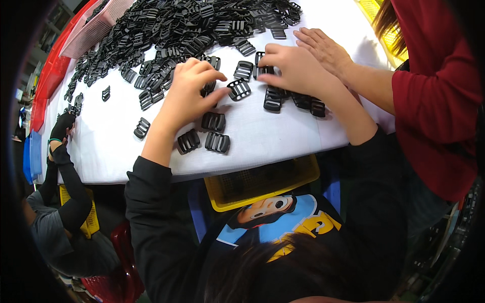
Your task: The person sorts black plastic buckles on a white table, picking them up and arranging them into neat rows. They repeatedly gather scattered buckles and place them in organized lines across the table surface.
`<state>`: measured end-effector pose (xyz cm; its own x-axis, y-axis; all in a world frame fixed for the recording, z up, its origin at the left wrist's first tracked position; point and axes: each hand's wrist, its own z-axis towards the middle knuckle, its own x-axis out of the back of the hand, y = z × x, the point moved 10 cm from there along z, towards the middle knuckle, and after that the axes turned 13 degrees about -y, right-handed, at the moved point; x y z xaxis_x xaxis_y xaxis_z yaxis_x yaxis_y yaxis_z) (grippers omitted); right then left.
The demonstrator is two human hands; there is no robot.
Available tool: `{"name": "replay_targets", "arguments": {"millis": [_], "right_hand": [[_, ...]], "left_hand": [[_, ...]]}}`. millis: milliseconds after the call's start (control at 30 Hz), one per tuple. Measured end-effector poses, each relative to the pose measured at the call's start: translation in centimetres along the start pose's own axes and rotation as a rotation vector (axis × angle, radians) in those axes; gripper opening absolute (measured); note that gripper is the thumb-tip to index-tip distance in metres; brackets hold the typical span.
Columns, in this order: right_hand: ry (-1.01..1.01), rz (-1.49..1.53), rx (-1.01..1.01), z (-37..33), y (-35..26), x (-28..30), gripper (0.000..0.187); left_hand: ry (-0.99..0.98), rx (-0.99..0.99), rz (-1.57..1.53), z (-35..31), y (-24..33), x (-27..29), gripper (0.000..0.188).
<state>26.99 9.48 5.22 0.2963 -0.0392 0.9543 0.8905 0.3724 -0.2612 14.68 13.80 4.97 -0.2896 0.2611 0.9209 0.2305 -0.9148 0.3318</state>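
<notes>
Black plastic slotted strap buckles lie over the white-covered table. My left hand [192, 87] is open, palm down, its thumb and fingers spread above a buckle [207, 90] partly hidden under it. Just right of its thumb, a loose buckle [239, 90] lies flat. My right hand [292, 69] has its fingers and thumb around a buckle [262, 69], which they partly cover. Below that hand sits a small group of buckles [303, 100], partly behind my wrist. Nearer the table edge, between my forearms, are several loose buckles [217, 143].
A large heap of buckles [187, 30] covers the far side, with a pink basket [93, 30] at its left. At right, a co-worker's hand [323, 50] rests beside mine. Another person's dark-gloved hand [63, 126] is at far left. A yellow basket [262, 189] is below the table edge.
</notes>
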Motion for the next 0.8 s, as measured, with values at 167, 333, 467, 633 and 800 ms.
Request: {"name": "replay_targets", "arguments": {"millis": [167,333,467,633,800], "right_hand": [[0.06,0.113,0.038,-0.6,-0.7,1.3,0.021],[0.063,-0.156,-0.18,0.3,3.3,-0.6,0.03],[-0.113,0.032,-0.215,0.1,3.9,-0.7,0.038],[-0.267,-0.155,-0.405,0.2,4.9,-1.1,0.036],[0.067,-0.104,-0.217,0.7,3.5,0.5,0.032]], "left_hand": [[0.007,-0.035,0.124,0.9,1.7,-1.0,0.024],[-0.112,-0.093,-0.113,0.7,0.8,-1.8,0.018],[-0.027,0.003,0.017,-0.1,0.9,-0.8,0.018],[0.111,0.194,0.033,-1.4,-1.9,1.9,0.015],[-0.039,0.296,0.094,-2.0,-3.8,0.6,0.013]]}}
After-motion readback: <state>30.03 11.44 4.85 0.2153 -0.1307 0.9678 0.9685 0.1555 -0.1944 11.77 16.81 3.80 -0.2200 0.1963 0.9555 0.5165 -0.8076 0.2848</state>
